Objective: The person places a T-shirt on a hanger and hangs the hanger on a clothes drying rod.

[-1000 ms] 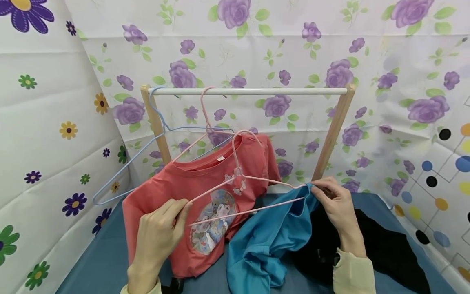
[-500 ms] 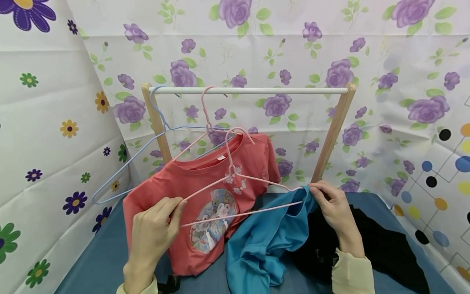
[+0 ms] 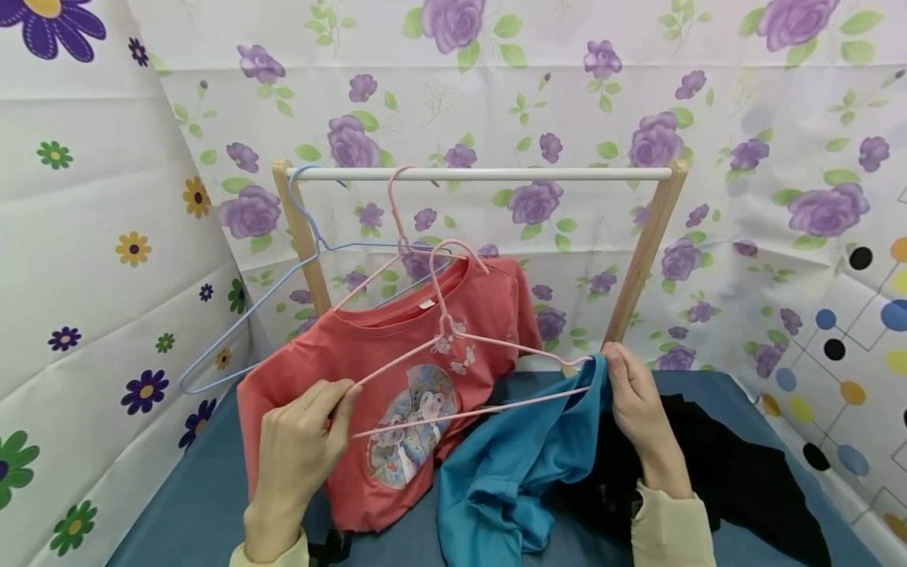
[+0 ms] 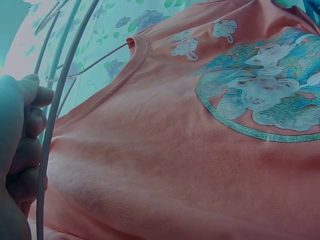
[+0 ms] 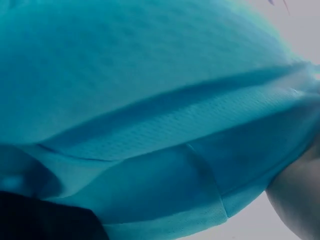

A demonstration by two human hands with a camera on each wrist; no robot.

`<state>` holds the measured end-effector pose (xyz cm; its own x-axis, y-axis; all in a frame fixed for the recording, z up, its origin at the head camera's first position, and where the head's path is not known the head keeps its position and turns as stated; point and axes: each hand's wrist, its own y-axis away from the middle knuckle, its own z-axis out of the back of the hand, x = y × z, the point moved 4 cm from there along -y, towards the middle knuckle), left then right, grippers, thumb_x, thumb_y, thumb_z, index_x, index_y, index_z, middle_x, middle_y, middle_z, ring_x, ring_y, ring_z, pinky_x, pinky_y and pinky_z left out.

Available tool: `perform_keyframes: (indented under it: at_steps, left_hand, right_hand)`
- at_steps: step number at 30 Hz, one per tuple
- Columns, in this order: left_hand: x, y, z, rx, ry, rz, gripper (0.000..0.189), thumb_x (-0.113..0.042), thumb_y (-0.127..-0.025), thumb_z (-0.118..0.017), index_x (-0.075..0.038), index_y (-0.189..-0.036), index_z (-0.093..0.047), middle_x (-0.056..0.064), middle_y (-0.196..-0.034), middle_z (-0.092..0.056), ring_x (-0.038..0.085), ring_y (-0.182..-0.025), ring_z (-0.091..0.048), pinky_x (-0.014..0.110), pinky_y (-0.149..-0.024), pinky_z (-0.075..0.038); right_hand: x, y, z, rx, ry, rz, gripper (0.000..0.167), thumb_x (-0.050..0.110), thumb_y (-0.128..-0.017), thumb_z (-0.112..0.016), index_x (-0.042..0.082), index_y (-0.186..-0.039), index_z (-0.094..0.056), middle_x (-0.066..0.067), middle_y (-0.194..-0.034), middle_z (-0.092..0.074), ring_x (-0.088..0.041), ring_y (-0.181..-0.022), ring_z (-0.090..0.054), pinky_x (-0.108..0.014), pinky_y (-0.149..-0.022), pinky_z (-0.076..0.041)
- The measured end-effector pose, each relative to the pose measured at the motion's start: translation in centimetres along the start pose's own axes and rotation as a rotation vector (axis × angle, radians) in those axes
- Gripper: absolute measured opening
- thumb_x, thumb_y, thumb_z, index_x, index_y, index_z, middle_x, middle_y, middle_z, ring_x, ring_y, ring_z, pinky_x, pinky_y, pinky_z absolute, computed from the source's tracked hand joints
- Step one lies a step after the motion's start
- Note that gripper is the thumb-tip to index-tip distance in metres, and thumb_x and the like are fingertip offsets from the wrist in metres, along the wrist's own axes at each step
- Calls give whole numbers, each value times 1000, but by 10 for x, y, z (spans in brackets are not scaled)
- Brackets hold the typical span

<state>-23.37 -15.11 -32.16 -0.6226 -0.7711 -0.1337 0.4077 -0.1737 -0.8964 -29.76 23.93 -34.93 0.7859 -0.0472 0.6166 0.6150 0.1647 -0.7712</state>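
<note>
My left hand [image 3: 305,449] grips one end of a pink clothes hanger [image 3: 397,364], its hook pointing up. The hanger's other end sits inside the neck opening of a blue garment [image 3: 517,457]. At that end my right hand [image 3: 638,398] pinches the garment's edge; in the right wrist view the blue cloth [image 5: 165,115] fills most of the picture. Behind the hanger, a coral T-shirt [image 3: 333,346] with a round printed picture hangs from a second pink hanger [image 3: 394,209]. In the left wrist view, the left hand [image 4: 25,150] has its fingers curled at the hanger wire.
A rack with a white rail [image 3: 510,174] and wooden posts [image 3: 645,256] stands at the back. A blue hanger [image 3: 255,307] hangs at its left end. Black clothing [image 3: 751,480] lies at the right on the blue-grey tabletop [image 3: 177,488]. Flowered sheets surround the table.
The held pink hanger has moved slightly left and its hook has risen a little. My right hand's fingers have shifted on the edge of the blue garment, and they now point more upward.
</note>
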Motion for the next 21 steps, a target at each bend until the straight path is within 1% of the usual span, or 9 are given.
perform_keyframes:
  at_steps: [2, 6, 8, 10, 12, 15, 18, 21]
  left_hand:
    - [1, 0, 0, -3, -1, -3, 41, -40, -102, -50, -7, -89, -72, -2, -67, -60, 6, -45, -42, 19, -41, -33]
    - [5, 1, 2, -10, -6, -3, 41, -40, -102, -50, -7, -89, -71, -2, -68, -61, 5, -45, -42, 19, -41, -32]
    - [6, 2, 2, -16, -4, 3, 42, -40, -102, -50, -7, -89, -72, -1, -68, -61, 6, -45, -42, 20, -40, -33]
    - [8, 2, 3, -14, -6, 14, 42, -40, -102, -50, -7, -89, -72, -1, -70, -63, 6, -45, -42, 20, -41, -34]
    - [9, 3, 3, -14, -9, 23, 42, -41, -102, -50, -7, -90, -72, 0, -70, -63, 6, -44, -42, 21, -41, -35]
    - [10, 3, 4, -16, -14, 27, 43, -42, -102, -50, -7, -90, -73, 0, -71, -64, 7, -44, -43, 22, -41, -36]
    - [10, 3, 3, -18, -4, 26, 43, -42, -102, -50, -8, -90, -73, 0, -70, -64, 6, -45, -43, 21, -41, -36]
    - [9, 3, 2, -15, 5, 24, 42, -41, -102, -50, -8, -90, -72, -1, -69, -62, 6, -45, -42, 20, -41, -35]
  right_hand:
    - [2, 0, -3, 9, -24, 15, 31, -9, -103, -23, -5, -81, -43, -7, -69, -35, -16, -56, -34, -31, -54, -29]
    - [7, 3, -7, 41, -95, 7, 29, -13, -99, -20, -5, -81, -42, -8, -70, -35, -19, -54, -33, -33, -53, -29]
    - [11, 2, -9, 55, -99, 5, 28, -14, -98, -21, -5, -82, -43, -8, -70, -35, -20, -53, -33, -33, -52, -29]
    - [17, 1, -11, 55, -29, 23, 29, -15, -98, -22, -5, -83, -45, -7, -69, -35, -19, -53, -33, -32, -52, -29]
    - [25, -2, -14, 44, 80, 40, 29, -15, -99, -26, -2, -83, -47, -4, -68, -36, -15, -54, -34, -29, -53, -30]
    - [38, -6, -17, 17, 237, 86, 28, -16, -99, -33, -1, -83, -50, 0, -66, -35, -10, -54, -34, -26, -52, -31]
    - [46, -7, -19, 9, 305, 134, 27, -17, -98, -37, -1, -82, -51, 2, -65, -34, -6, -53, -31, -24, -51, -30]
    - [46, -7, -18, 6, 369, 169, 27, -15, -97, -42, 3, -79, -52, 4, -65, -33, -4, -52, -30, -22, -49, -29]
